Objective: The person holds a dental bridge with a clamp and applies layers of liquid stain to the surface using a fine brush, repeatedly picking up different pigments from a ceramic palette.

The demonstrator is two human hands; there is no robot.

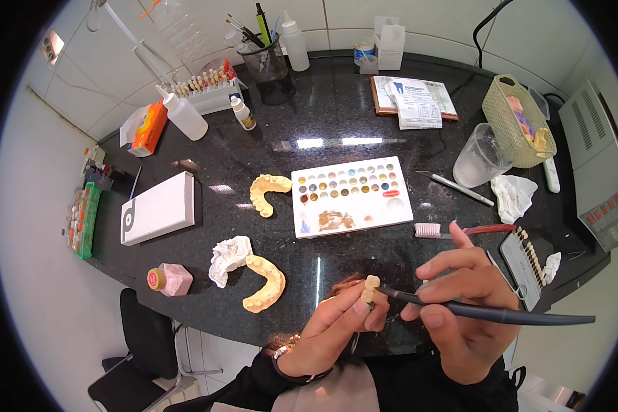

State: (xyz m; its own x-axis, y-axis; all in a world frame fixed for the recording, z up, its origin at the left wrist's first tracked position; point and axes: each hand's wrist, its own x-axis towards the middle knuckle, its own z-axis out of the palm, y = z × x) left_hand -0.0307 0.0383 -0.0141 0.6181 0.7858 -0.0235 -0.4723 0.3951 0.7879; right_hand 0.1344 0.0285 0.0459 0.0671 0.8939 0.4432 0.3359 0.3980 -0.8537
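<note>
Between the fingertips of my left hand (331, 323) is a small cream-coloured dental crown piece (371, 283) made of joined teeth. My right hand (474, 292) grips a dark-handled fine brush (522, 316) whose tip reaches the crown piece; whether it touches cannot be made out. Beyond my hands lies a white paint palette (384, 218) with rows of coloured wells and brown smears in its front part. A yellowish dental arch model (273, 285) rests left of my left hand, and a second arch model (257, 196) sits beside the palette. What my left palm holds is hidden.
A crumpled tissue (230, 259), a pink-filled jar (177, 280) and a white box (161, 209) stand left. Rightward are a toothbrush (487, 229), a metal-tipped tool (463, 189), a clear cup (479, 158), a tooth shade guide (518, 268) and a woven basket (505, 127).
</note>
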